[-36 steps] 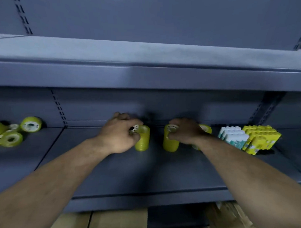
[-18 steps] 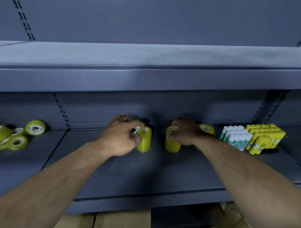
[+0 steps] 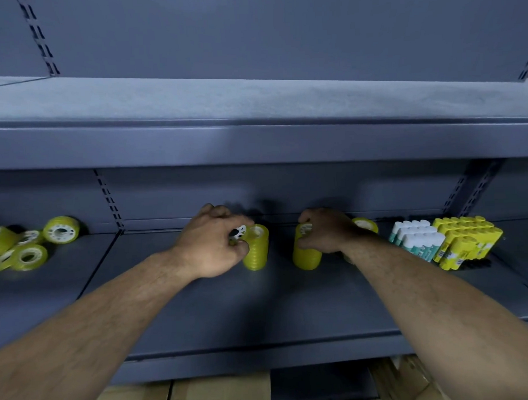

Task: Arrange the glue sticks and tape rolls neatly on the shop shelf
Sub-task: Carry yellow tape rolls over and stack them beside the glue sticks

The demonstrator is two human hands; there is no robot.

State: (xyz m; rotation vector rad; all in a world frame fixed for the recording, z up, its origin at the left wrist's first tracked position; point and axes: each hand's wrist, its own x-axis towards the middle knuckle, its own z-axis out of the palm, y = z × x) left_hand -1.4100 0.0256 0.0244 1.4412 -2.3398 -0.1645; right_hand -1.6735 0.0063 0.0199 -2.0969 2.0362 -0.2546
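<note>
Two upright stacks of yellow tape rolls stand mid-shelf. My left hand (image 3: 212, 245) pinches a tape roll with a white core (image 3: 237, 232) right beside the left stack (image 3: 256, 250). My right hand (image 3: 325, 232) grips the top of the right stack (image 3: 306, 252), and a third stack (image 3: 366, 225) shows behind that wrist. White-capped glue sticks (image 3: 417, 240) and yellow glue sticks (image 3: 464, 239) lie packed together to the right. Several loose tape rolls (image 3: 31, 244) lie scattered on the far left of the shelf (image 3: 260, 313).
The upper shelf (image 3: 254, 140) overhangs close above both hands. Slotted uprights (image 3: 108, 202) run along the back wall. Cardboard boxes (image 3: 203, 395) sit below the shelf's front edge. Bare shelf surface lies in front of the stacks.
Both hands stay on the two stacks with almost no movement. The camera has shifted slightly.
</note>
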